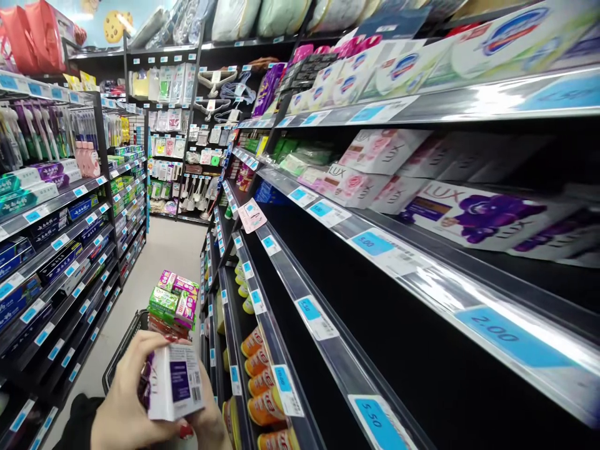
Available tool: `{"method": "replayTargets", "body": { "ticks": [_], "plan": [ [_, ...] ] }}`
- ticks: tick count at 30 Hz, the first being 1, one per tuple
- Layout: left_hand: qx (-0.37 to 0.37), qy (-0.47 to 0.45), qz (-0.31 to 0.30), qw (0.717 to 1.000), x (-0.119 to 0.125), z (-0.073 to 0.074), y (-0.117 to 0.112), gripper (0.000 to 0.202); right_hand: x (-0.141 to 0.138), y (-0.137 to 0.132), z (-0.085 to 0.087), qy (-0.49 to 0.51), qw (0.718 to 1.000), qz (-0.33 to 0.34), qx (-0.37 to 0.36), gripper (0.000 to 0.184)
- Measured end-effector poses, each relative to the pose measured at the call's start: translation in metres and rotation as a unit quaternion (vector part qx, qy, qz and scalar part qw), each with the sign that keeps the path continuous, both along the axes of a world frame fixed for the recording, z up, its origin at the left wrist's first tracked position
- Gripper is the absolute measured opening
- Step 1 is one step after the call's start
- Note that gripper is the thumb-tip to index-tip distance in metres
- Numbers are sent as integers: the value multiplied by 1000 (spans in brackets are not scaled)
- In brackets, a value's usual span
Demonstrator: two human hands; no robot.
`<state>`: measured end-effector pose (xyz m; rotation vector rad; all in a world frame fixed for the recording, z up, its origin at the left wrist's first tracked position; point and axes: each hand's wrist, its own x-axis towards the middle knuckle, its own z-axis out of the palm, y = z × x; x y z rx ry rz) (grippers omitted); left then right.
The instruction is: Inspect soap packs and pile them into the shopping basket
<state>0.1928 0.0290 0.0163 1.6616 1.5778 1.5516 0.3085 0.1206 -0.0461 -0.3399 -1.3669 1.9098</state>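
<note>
My left hand (122,400) is at the bottom left of the view, its fingers curled over the top and left side of a white and purple soap box (175,387). My right hand (210,420) shows only in part under the box's lower right corner, pressed against it, with a red nail beside it. The box's back, with small print and a barcode, faces me. Just beyond the box a black shopping basket (122,350) carries stacked green and pink soap packs (174,302).
Store shelving (328,350) runs along my right, with Lux soap boxes (473,215) above blue price tags (504,331) and orange bottles (262,400) low down. More shelves (60,250) line the left. A pale aisle floor (164,250) leads to a far display wall.
</note>
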Motion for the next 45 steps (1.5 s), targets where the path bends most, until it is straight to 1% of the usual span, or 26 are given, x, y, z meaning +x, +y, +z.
{"method": "replayTargets", "body": {
  "ticks": [1,3,6,10,12,14,16,19,22,24,26,28,30,31,33,34,35,36,38,39,40,41,43,44,45],
  "plan": [
    [-19,-19,-19,999,-7,-1,-2,79,5,1,5,18,1000,-1,5,88],
    [-58,-45,-51,996,-19,-4,-4,76,15,1,17,27,999,-16,40,82],
    [-81,-68,-70,992,-29,-9,-5,76,26,-6,34,-51,991,-55,107,75],
    [-87,-83,-73,990,-28,-16,-4,72,30,-23,48,-164,975,-100,114,78],
    [-98,-90,-78,988,-26,-18,-3,70,28,-30,52,-207,963,-117,129,79],
    [-102,-97,-78,987,-25,-20,-3,68,25,-35,53,-226,955,-105,158,78],
    [-106,-90,-71,988,-26,-21,-4,66,22,-38,54,-224,954,-90,179,77],
    [-107,-94,-71,987,-29,-21,-5,65,22,-41,53,-223,955,-95,170,79],
    [-87,-105,-68,988,-29,-19,-9,64,25,-39,49,-213,961,-100,144,78],
    [-67,-106,-55,991,-27,-16,-12,65,26,-33,46,-170,976,-75,118,76],
    [-56,-110,-37,992,-24,-13,-17,69,26,-24,41,-103,991,-22,85,76],
    [-54,-105,-25,993,-22,-10,-22,71,25,-16,35,-49,997,26,60,77],
    [-57,-82,-18,995,-21,-7,-25,72,26,-10,32,-28,997,46,49,78],
    [-58,-67,-19,996,-21,-7,-26,73,28,-8,31,-28,997,56,44,81],
    [-47,-19,-19,999,-22,-7,-27,72,31,-6,32,-33,995,89,25,94],
    [-26,23,-19,999,-22,-8,-27,71,33,-6,34,-34,994,102,13,101],
    [8,80,-19,997,-23,-10,-27,70,34,-7,35,-39,994,101,4,101],
    [50,144,-17,988,-24,-11,-27,71,35,-8,37,-47,995,84,2,96],
    [136,251,-5,958,-26,-16,-27,76,35,-12,38,-65,998,10,20,70],
    [165,276,2,947,-26,-18,-26,80,34,-13,38,-71,996,-29,34,58],
    [182,280,6,943,-26,-20,-26,83,33,-15,37,-70,995,-57,48,50],
    [190,270,7,944,-26,-21,-26,86,32,-16,37,-57,993,-75,66,46],
    [182,220,8,958,-23,-22,-25,87,29,-16,37,-17,985,-112,126,41],
    [165,163,14,973,-21,-22,-24,87,27,-15,38,2,974,-139,177,38],
    [143,88,21,986,-17,-22,-23,88,25,-14,39,16,955,-173,241,35]
  ]
}}
